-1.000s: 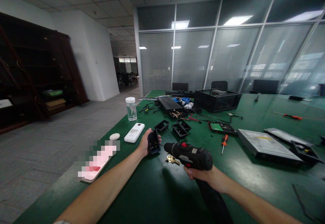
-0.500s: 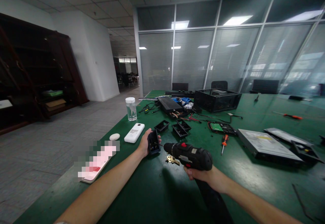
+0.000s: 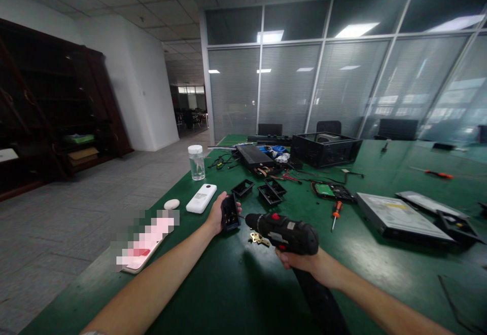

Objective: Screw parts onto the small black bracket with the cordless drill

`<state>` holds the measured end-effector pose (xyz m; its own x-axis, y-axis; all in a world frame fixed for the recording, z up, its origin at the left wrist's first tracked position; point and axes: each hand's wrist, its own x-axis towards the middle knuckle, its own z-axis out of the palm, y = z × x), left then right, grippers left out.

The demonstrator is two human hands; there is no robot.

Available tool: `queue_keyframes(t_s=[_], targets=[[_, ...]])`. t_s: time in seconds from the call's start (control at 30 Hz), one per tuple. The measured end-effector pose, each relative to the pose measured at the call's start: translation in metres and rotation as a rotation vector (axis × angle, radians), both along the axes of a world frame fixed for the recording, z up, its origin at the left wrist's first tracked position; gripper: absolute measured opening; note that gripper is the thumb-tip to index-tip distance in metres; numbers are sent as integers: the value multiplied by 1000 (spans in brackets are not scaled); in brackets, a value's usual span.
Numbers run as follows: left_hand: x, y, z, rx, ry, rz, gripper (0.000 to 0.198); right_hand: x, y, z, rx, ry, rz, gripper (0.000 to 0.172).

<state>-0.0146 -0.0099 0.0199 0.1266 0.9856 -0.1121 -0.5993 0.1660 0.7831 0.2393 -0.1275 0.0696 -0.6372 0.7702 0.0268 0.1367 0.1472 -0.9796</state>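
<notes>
My left hand [image 3: 216, 215] is closed around a black plastic frame [image 3: 230, 212], its hollow side turned toward the drill and small brass-coloured bits showing inside. In my right hand [image 3: 304, 264] is a black cordless drill [image 3: 283, 231] with red buttons, gripped by its handle. The drill points left, its bit reaching to the right edge of the frame; whether it touches a screw cannot be made out. Small brass-coloured metal pieces [image 3: 259, 239] lie on the green table below the drill's chuck. Beyond my left hand sit similar black frames [image 3: 270, 195].
A white power bank [image 3: 201, 198], a clear jar [image 3: 197, 165] and a phone [image 3: 146, 249] lie on the left. To the right are an orange screwdriver [image 3: 336, 215] and a silver disc drive [image 3: 401, 218]. A black computer case [image 3: 325, 150] stands farther back among cables.
Almost nothing differs. Both hands, the frame and the drill keep their places, with the held frame turned very slightly at most.
</notes>
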Motion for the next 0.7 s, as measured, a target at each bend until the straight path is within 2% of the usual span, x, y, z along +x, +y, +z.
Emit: queue_keyframes(t_s=[0.37, 0.5, 0.7], targets=[[0, -2, 3, -5, 7, -19, 33, -1, 0, 0, 20, 1, -6, 25], [2, -3, 6, -27, -3, -10, 32, -2, -1, 4, 37, -11, 35, 28], [2, -4, 7, -26, -8, -7, 31, 0, -1, 0, -42, 85, 77, 35]])
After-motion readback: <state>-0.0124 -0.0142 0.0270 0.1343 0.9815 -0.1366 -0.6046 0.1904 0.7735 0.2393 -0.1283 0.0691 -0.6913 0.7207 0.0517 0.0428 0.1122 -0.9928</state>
